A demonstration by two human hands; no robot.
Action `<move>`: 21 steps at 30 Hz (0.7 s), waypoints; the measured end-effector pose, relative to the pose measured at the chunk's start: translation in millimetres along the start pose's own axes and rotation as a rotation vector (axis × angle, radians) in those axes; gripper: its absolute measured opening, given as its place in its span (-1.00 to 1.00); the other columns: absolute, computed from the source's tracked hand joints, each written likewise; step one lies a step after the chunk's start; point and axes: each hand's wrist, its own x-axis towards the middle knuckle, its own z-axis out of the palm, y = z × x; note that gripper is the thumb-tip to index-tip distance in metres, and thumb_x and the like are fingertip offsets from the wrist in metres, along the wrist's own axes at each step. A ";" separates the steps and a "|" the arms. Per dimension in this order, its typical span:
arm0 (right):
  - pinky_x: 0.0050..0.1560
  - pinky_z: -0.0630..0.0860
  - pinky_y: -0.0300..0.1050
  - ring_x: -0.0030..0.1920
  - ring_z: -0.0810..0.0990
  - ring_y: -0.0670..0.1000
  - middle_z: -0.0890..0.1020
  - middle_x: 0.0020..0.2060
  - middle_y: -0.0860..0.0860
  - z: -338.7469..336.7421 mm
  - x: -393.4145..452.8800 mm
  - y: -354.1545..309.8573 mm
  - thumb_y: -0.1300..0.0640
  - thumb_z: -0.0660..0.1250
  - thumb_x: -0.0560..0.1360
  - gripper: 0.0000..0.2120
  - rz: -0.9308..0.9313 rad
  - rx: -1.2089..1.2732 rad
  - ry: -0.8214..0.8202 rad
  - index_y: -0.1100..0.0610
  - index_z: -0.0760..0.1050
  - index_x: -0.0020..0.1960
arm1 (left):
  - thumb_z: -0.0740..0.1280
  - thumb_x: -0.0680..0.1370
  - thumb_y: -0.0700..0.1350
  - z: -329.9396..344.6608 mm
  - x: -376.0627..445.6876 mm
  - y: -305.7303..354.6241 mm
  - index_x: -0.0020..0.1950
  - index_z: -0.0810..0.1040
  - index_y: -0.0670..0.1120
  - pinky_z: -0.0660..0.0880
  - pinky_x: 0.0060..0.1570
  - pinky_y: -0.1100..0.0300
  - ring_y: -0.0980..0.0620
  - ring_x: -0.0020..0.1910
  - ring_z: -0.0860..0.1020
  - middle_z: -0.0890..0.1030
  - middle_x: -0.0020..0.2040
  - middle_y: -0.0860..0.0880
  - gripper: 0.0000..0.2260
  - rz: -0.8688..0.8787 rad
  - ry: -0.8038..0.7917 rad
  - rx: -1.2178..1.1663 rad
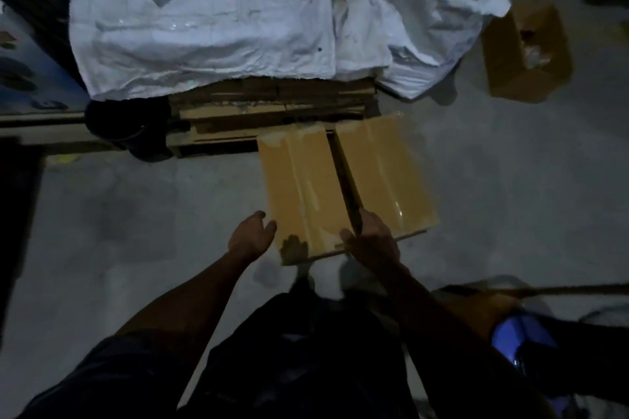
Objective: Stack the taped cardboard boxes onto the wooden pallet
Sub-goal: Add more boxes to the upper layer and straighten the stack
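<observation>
Two taped cardboard boxes lie side by side on the floor in front of me, the left box [299, 187] and the right box [384, 173]. Their far ends reach the wooden pallet [272, 102]. My right hand [371, 238] is at the boxes' near edge. Its fingers dip into the gap between them and its thumb lies on the left box's top, gripping that box's right side. My left hand [252, 235] hovers by the left box's near left corner with fingers loosely curled, holding nothing.
White woven sacks [204, 27] cover the pallet's top. Another cardboard box [527, 51] stands on the floor at the far right. A dark object [129, 126] sits by the pallet's left corner. A blue object [524, 340] is near my right elbow. Grey concrete floor [136, 214] lies to the left.
</observation>
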 end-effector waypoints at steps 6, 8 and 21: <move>0.16 0.58 0.24 0.22 0.58 0.19 0.53 0.29 0.13 6.4 144.4 43.0 -0.44 0.38 0.18 -0.03 0.163 0.339 -0.183 0.03 0.26 0.44 | 0.18 0.64 0.14 12.0 50.0 18.5 0.47 0.33 -0.21 0.32 0.37 -0.02 -0.21 0.39 0.37 0.37 0.46 -0.20 -0.46 -0.329 0.104 -0.440; 0.17 0.57 0.26 0.24 0.57 0.21 0.52 0.30 0.15 10.5 177.7 43.4 -0.45 0.38 0.15 0.04 0.152 0.355 -0.196 0.05 0.23 0.47 | 0.18 0.62 0.20 27.6 77.0 14.1 0.40 0.39 -0.26 0.34 0.36 -0.11 -0.25 0.34 0.41 0.42 0.40 -0.24 -0.42 -0.418 0.126 -0.509; 0.51 0.15 0.10 0.58 0.07 0.16 0.03 0.61 0.09 171.7 419.8 138.2 -0.20 0.45 0.44 0.06 0.226 0.417 -0.289 0.09 -0.17 0.63 | 0.25 0.59 0.19 185.1 283.4 -49.3 0.52 0.28 -0.17 0.27 0.42 -0.07 -0.19 0.43 0.34 0.32 0.50 -0.16 -0.37 -0.636 0.287 -0.779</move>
